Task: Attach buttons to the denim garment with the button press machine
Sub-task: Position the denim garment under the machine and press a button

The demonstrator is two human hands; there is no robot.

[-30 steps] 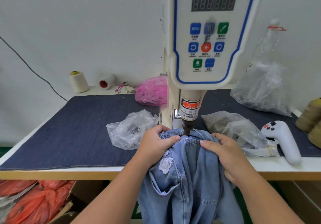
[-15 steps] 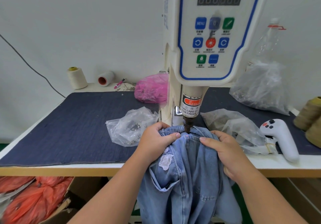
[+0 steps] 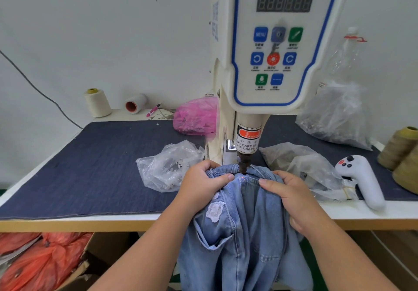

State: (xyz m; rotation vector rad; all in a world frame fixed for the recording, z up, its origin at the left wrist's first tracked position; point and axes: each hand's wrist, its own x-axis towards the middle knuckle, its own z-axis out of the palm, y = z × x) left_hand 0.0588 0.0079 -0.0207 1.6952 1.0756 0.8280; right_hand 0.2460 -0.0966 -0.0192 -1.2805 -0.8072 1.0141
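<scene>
A light-blue denim garment (image 3: 246, 234) hangs over the table's front edge, its top edge tucked under the dark punch (image 3: 243, 163) of the cream button press machine (image 3: 271, 53). My left hand (image 3: 204, 183) grips the bunched denim just left of the punch. My right hand (image 3: 291, 197) grips the fabric to its right, thumb pointing inward. A small red light dot shows on the denim between my thumbs. A clear bag with small metal buttons (image 3: 168, 168) lies left of the machine.
A dark denim mat (image 3: 90, 168) covers the table. On it lie a pink bag (image 3: 195, 116), clear bags (image 3: 300, 166), a white handheld controller (image 3: 362, 180) and thread cones (image 3: 404, 155). White spools (image 3: 97, 102) stand at the back. Red bags (image 3: 34, 259) sit below.
Both hands keep their grip on the denim at the punch; the view has shifted slightly and the garment's top edge sits a little closer under the punch.
</scene>
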